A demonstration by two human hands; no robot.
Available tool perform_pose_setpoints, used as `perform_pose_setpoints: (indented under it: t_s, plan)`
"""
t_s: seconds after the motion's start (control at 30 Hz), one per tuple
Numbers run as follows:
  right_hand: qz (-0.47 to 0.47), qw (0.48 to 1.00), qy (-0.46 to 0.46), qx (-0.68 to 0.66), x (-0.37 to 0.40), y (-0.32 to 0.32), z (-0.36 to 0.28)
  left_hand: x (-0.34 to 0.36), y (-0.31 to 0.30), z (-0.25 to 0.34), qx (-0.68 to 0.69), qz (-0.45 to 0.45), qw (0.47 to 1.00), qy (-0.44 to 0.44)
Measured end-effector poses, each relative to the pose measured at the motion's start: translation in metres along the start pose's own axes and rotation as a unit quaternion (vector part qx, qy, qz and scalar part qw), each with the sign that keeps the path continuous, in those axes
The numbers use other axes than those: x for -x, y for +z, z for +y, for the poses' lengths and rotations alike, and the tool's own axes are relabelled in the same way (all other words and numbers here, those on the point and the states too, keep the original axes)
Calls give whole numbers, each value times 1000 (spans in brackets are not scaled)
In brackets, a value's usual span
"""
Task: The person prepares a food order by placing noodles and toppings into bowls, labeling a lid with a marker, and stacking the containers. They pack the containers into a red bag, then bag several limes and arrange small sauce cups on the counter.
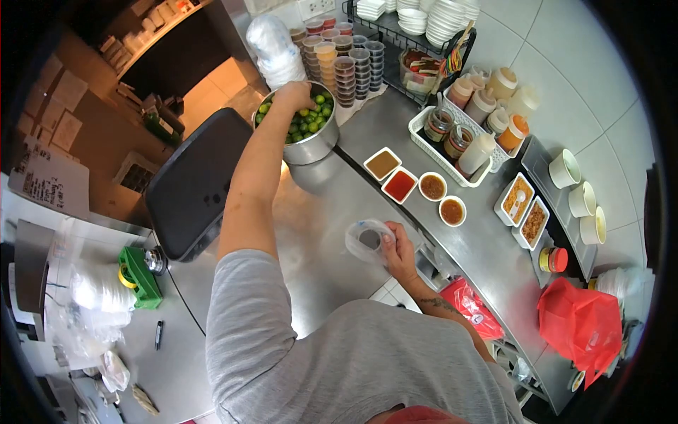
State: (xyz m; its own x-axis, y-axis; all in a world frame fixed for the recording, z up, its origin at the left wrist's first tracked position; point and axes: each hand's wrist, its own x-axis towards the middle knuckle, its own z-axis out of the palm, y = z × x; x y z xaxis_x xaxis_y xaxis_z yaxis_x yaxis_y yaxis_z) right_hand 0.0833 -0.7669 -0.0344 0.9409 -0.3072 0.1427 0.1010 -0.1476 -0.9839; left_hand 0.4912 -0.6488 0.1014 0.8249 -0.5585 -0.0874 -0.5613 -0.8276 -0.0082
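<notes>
Down inside a steel pot [311,150] full of small green limes [308,126], my left hand [294,94] touches the fruit; its fingertips are hidden among the limes. My right hand [400,252] grips a clear plastic tub [360,240] by its side, over the steel counter [318,247]. The tub is tilted with its round opening showing. To the right of the pot stand small white dishes of sauce: a brown one [383,164], a red one [400,186] and two round ones with chunky sauce [432,186].
Stacked lidded sauce cups [345,78] stand behind the pot. White baskets [452,152] hold squeeze bottles and jars. A black tray [191,184] leans left of my arm. Farther right are two tubs of crumbly topping [518,200] and a red bag [579,325]. A marker [159,335] lies at lower left.
</notes>
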Motion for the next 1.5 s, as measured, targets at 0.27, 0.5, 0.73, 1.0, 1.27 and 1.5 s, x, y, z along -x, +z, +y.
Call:
perform_pose_setpoints:
  t_s: [0.27, 0.5, 0.73, 1.0, 1.27, 1.5]
  plan:
    - [-1, 1000, 0, 8, 0, 0, -3, -19, 26, -13, 3, 10, 1000, 0]
    - [5, 1000, -12, 12, 0, 0, -2, 13, -12, -33, 669, 33, 732, -124]
    - [11, 999, -31, 9, -1, 2, -2, 54, -15, -48, 839, 3, 544, -8]
    - [0, 1000, -12, 17, 0, 0, 0, 71, -19, -42, 823, -58, 563, 40]
    - [5, 1000, -19, -23, -2, 1, 8, 108, -29, 2, 834, -138, 514, 146]
    - [-68, 909, 176, -371, -6, -22, -6, 191, 7, 86, 723, -288, 623, 71]
